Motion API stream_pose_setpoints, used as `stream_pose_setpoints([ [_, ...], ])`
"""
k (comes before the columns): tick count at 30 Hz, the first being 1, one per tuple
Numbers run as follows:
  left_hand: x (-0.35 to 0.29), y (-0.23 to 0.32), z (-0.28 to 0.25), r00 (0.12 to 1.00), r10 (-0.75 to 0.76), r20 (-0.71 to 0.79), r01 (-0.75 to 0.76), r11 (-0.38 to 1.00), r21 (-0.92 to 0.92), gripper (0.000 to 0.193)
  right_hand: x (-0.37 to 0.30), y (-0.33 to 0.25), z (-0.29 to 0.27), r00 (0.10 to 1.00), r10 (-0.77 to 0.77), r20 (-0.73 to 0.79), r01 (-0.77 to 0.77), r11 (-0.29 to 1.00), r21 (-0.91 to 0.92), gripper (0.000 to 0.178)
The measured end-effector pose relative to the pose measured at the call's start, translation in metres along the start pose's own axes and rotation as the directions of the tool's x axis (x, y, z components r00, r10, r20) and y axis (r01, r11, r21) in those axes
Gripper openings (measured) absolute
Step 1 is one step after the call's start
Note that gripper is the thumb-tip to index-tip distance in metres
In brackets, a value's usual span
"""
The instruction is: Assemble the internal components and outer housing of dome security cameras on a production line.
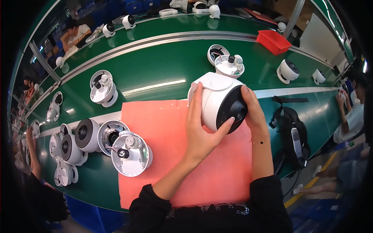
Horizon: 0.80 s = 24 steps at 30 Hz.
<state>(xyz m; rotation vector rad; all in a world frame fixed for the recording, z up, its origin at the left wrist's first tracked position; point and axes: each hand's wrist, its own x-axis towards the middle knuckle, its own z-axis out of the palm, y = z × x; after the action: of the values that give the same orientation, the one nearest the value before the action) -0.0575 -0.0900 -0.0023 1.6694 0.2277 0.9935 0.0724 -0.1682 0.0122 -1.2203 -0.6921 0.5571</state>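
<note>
Both hands hold a white, round security camera (212, 105) with a black front and a lens, raised over a pink foam mat (171, 186). The fingers of my left hand (197, 134) lie along its white side, with the thumb against the black front. On the opposite side, my right hand (253, 108) cups the black rim; some of its fingers are hidden behind the camera. An opened camera shell (134, 163), with a black lens barrel and wires inside, rests at the mat's left edge.
Several assembled and opened cameras (87, 134) crowd the bench to the left. Across the green conveyor (155, 73) stand more, including an opened one (230, 68) beyond my hands. A red bin (273, 42) sits far right. A black strapped device (293, 134) lies right. Co-workers sit nearby.
</note>
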Motion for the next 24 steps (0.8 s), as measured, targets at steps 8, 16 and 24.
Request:
stream_pose_setpoints([
  [8,0.003,0.009,-0.013,0.993,0.098,0.062,-0.097,0.995,-0.029,0.074,-0.014,-0.020,-0.011,0.985,-0.112,0.135,0.138,0.970,-0.201,0.066],
  [16,0.007,-0.015,-0.015,0.992,-0.122,0.017,0.122,0.948,-0.295,0.061,0.018,0.003,-0.024,0.992,0.122,-0.043,-0.107,0.962,0.253,0.059],
  [24,0.014,-0.018,-0.037,0.828,-0.559,-0.043,0.476,0.741,-0.473,0.053,0.095,0.092,-0.069,0.815,0.493,-0.305,-0.145,0.683,0.716,0.063],
])
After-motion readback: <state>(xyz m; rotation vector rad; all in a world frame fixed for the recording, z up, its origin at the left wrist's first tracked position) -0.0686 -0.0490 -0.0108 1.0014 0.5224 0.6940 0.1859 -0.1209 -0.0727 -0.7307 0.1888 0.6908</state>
